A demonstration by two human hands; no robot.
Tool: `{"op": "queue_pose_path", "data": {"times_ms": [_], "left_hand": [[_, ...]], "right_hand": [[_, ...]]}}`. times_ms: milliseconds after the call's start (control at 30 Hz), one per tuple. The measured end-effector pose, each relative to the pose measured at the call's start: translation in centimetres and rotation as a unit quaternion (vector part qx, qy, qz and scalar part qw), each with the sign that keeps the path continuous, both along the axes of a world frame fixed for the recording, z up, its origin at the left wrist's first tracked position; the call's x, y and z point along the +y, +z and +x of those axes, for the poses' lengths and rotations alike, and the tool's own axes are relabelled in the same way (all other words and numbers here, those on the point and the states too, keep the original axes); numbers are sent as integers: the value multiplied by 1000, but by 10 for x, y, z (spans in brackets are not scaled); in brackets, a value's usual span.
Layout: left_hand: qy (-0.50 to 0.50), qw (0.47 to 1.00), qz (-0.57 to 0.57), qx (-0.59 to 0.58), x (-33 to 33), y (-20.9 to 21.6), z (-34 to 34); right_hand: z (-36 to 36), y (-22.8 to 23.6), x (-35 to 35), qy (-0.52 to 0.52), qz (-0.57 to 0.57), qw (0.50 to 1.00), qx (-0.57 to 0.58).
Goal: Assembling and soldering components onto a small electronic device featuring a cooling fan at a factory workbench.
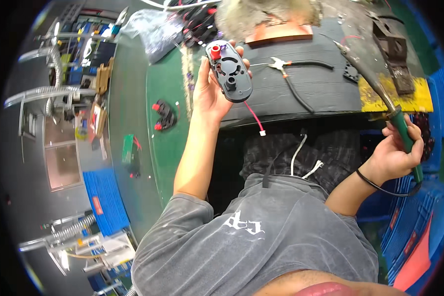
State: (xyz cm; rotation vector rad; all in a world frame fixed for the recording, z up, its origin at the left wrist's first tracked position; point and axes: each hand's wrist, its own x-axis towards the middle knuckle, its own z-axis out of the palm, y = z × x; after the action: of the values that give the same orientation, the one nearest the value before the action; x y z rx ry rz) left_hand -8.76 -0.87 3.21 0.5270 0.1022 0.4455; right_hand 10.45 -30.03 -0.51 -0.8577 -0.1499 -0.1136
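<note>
My left hand is closed around a grey oval plastic housing, held up above the near edge of the bench. A red terminal post and a black one stand on its face. From its lower end hangs a red wire with a white connector. At the right, my right hand grips the green handle of a soldering iron. The iron's metal shaft slants up and left, its tip over the bench and apart from the housing. Pliers with black handles lie between the two hands.
A grey mat covers the bench. Behind it sit a copper-coloured block and a brown metal stand by a yellow pad. Black parts with red posts and a green circuit board lie left. Blue crates stand right.
</note>
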Motion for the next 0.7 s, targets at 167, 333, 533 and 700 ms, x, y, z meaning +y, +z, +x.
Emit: {"op": "queue_pose_path", "data": {"times_ms": [167,333,533,700], "left_hand": [[-14,966,215,146,-6,20,56],[40,749,619,231,-8,25,93],[134,366,906,164,6,0,124],[112,358,910,178,12,-18,131]], "right_hand": [[-1,2,-12,-85,-36,996,22],[5,-5,-21,-79,-25,996,16],[12,-9,-22,-59,-2,998,27],[15,-13,-16,-64,-21,997,24]]}}
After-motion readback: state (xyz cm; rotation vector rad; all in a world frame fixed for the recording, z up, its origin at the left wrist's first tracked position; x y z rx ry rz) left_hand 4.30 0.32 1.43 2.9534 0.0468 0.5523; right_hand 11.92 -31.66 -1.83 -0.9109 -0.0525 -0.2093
